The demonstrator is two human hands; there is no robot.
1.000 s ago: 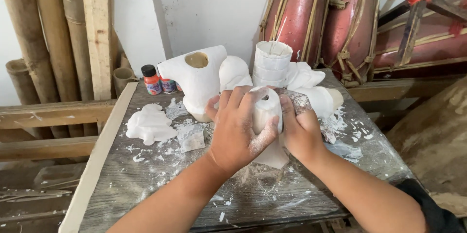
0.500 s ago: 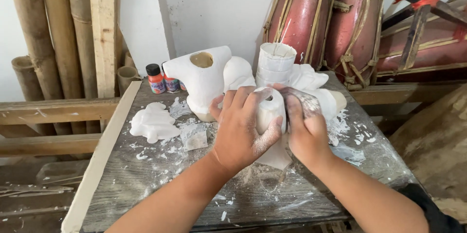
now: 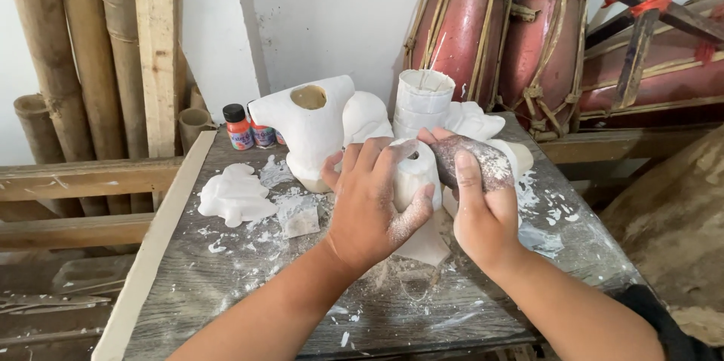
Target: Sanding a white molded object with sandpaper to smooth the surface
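My left hand [image 3: 371, 206] is wrapped around a white plaster piece [image 3: 416, 174] held over the middle of a grey wooden table [image 3: 226, 286]. My right hand [image 3: 483, 210] presses a dusty grey sanding pad [image 3: 477, 162] against the right side of that piece. Both hands are coated in white dust. The lower part of the piece shows below my left palm; the rest is hidden by my fingers.
On the table stand a large white plaster form [image 3: 311, 127], a white cylindrical mould [image 3: 424, 101], a flat plaster casting [image 3: 235, 195] and small paint bottles [image 3: 238, 127]. Bamboo poles [image 3: 53, 52] lean at the left. Red drums [image 3: 490, 37] sit behind.
The view has tilted down slightly. My hands stay on the plaster piece, and the right hand with the pad has shifted a little along its side.
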